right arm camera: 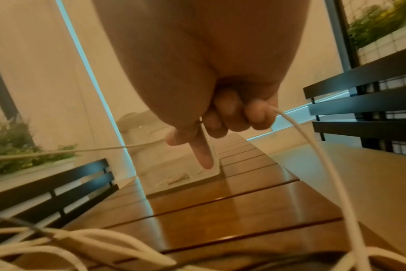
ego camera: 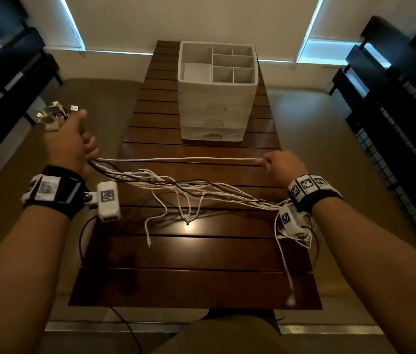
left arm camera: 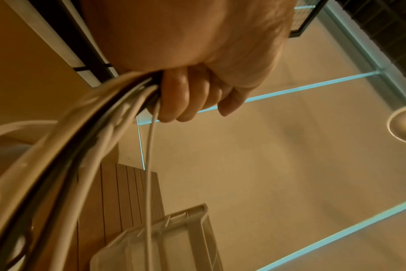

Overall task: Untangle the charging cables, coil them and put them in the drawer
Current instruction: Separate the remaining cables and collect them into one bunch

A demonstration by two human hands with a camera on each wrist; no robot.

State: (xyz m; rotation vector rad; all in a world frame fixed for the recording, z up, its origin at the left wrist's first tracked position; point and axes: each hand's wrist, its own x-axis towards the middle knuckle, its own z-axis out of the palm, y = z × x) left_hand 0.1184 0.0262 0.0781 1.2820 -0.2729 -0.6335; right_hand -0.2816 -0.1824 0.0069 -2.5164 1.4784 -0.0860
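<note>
My left hand (ego camera: 74, 141) is raised off the table's left edge and grips a bundle of white and dark charging cables (ego camera: 189, 187); their USB plugs (ego camera: 56, 113) stick out above the fist. In the left wrist view the fingers (left arm camera: 181, 99) curl round the cable bundle (left arm camera: 93, 132). One white cable (ego camera: 176, 159) runs taut to my right hand (ego camera: 278, 167), which pinches it. The right wrist view shows that white cable (right arm camera: 313, 146) leaving the curled fingers (right arm camera: 243, 113). The rest of the cables sag over the wooden table (ego camera: 189, 251). A white drawer unit (ego camera: 214, 98) stands at the table's far end.
The drawer unit's top has open compartments (ego camera: 232, 65); its front drawers (ego camera: 212, 135) look closed. Loose cable ends (ego camera: 296, 233) hang near the table's right edge below my right wrist. Dark benches (ego camera: 393, 98) flank both sides. A black lead (ego camera: 125, 325) trails off the near edge.
</note>
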